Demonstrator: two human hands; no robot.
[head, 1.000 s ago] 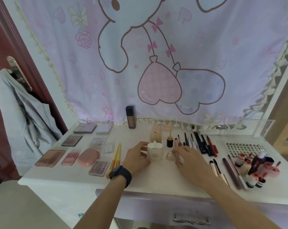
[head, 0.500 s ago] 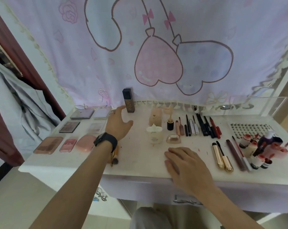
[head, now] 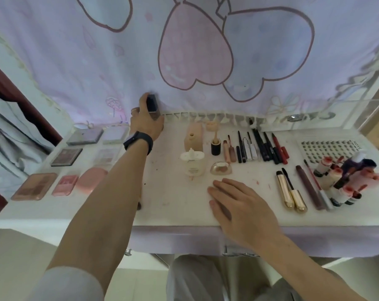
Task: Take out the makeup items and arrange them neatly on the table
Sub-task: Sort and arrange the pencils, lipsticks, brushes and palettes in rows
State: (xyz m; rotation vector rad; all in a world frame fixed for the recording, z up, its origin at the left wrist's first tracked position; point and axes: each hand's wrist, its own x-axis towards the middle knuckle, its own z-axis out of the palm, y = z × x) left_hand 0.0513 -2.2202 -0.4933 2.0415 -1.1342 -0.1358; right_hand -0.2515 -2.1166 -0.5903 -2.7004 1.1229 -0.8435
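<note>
Nearest the body, the right hand (head: 238,205) lies flat and palm-down on the front of the worktop (head: 175,205), fingers spread and holding nothing. Just beyond its fingertips sit a small gold-rimmed compact (head: 221,168) and a cream pump bottle (head: 192,164), both close to that hand but not touched by it.

Farther back, rows of pencils and liners (head: 258,146) lie with their long axes running front to back, and flat palettes (head: 66,157) fill the left side.

At the far edge, hard against the hanging cloth (head: 184,51), the left hand (head: 146,120) is stretched to full reach with its grip wrapped around a dark rectangular bottle (head: 152,105). Thumb and fingers close on its lower body, so only the black upper part and cap show above the knuckles. The bottle stands upright, long axis vertical, seemingly with its base on or just above the worktop; contact there is hidden by the hand. It is the farthest item from the person and lies well left of the right hand, so the left is the only hand placed to move it. Any move to join the other bottles would probably run rightward and toward the person, into the bare patch left of the pump bottle.
</note>
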